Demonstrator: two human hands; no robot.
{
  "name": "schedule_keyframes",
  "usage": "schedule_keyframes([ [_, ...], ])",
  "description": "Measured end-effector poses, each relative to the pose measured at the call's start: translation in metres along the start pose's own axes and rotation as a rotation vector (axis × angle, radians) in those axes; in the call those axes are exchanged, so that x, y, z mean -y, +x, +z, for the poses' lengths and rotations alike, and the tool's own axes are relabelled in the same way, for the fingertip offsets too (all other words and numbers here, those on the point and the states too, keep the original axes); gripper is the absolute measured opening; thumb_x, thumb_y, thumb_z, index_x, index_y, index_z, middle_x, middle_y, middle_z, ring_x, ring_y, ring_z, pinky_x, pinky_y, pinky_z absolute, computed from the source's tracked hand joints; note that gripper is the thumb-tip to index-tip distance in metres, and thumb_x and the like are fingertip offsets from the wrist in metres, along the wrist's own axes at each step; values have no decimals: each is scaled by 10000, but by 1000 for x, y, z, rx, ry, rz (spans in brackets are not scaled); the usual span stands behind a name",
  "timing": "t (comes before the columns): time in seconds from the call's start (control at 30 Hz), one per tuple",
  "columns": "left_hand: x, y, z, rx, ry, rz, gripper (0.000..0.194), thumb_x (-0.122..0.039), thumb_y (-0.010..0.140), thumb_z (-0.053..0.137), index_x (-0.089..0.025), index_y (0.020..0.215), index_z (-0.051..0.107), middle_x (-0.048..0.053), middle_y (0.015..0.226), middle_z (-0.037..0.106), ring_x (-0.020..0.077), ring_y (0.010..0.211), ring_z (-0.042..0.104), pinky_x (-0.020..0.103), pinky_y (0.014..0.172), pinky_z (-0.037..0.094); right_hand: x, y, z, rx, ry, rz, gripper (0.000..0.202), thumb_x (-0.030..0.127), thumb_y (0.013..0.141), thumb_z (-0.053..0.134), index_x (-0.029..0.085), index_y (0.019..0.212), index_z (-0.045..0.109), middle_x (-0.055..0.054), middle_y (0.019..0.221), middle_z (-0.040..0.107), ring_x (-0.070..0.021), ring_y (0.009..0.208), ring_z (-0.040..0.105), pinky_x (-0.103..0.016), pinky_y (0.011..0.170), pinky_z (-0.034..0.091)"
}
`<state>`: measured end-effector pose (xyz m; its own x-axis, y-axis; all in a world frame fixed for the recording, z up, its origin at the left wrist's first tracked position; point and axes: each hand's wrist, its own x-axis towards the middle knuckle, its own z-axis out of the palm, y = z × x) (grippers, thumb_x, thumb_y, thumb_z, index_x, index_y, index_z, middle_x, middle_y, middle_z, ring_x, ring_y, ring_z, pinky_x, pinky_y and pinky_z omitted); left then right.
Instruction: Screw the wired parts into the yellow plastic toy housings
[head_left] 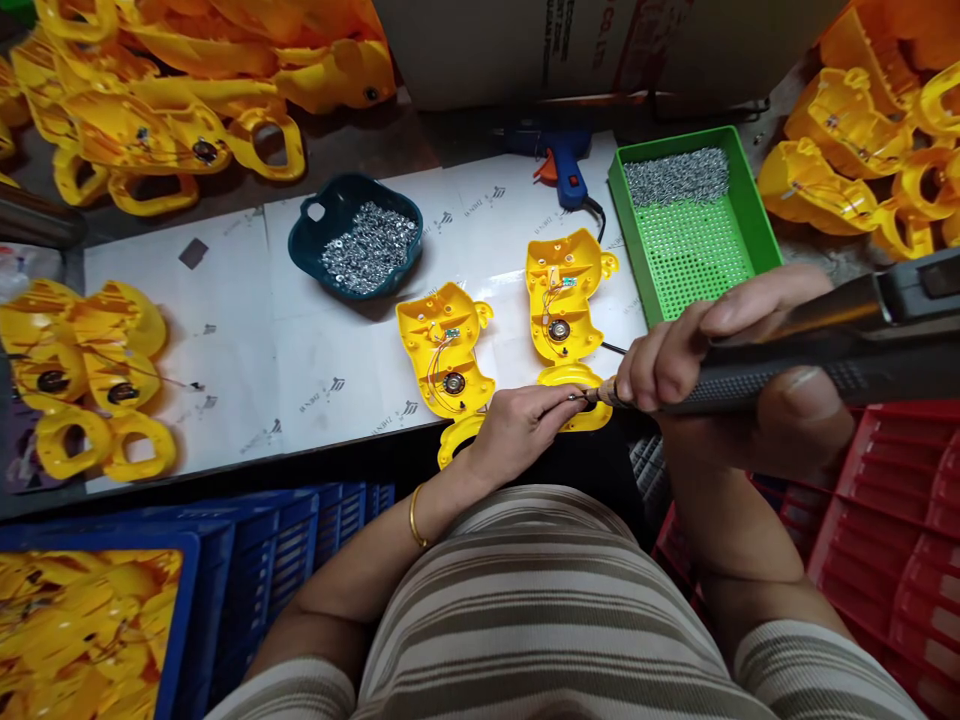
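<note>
My right hand [667,365] is wrapped around a dark electric screwdriver [810,365], whose bit points left. At the tip of the bit, my left hand [517,425] pinches a small shiny piece that looks like a screw [574,397]. Both hands are above the ring handle of a yellow plastic shell half [540,300], which lies open side up with wires, a small green board and a round speaker inside. Beside it on the left is a matching yellow shell half [427,345], its handle partly behind my left wrist.
A dark green bowl [300,245] and a green basket [750,210] hold small metal parts. A blue glue gun [571,180] lies behind the shells. More yellow shells [120,340] lie left and at the back. Blue crates [277,540] and red crates [900,500] flank me.
</note>
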<state>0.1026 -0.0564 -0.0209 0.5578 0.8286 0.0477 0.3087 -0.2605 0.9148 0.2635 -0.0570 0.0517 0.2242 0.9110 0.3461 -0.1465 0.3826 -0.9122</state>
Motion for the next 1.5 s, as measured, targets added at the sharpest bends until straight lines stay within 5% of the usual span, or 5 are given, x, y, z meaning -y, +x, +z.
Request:
schedule_keyframes([
  [0.23,1,2,-3,-13,99,28,338,-356,861,686,-212,1167,692,-8,741,722,101,558,612,208,583,473,0,5,-2,76,88,-65,232,481,811,595,299,952,569,78,486,446,-122,307,404,-293,333,389],
  [0.4,0,3,-13,-142,588,197,305,-434,874,650,-222,1086,704,69,875,705,197,818,613,301,699,458,-19,14,-12,-71,-103,-210,250,555,820,553,364,982,540,75,480,376,-153,359,400,-333,405,409],
  [0.57,-2,0,-14,-118,819,201,288,-424,854,670,-220,1056,696,99,1015,685,259,916,545,378,738,393,-51,26,-16,-154,-268,-233,338,651,813,493,374,1007,502,60,502,338,-193,384,424,-378,438,404],
  [1.1,5,-1,-14,-29,802,145,277,-414,868,667,-243,1086,669,62,972,732,252,913,533,408,775,305,-74,36,-6,-136,-99,-192,295,567,767,623,346,930,515,86,499,399,-134,334,355,-309,365,352],
  [1.5,6,3,-12,-25,660,163,158,-261,915,620,-188,1032,698,19,809,743,206,835,533,372,750,312,-78,36,-17,162,72,-243,132,351,804,656,288,866,557,61,518,528,-133,365,456,-273,354,403],
])
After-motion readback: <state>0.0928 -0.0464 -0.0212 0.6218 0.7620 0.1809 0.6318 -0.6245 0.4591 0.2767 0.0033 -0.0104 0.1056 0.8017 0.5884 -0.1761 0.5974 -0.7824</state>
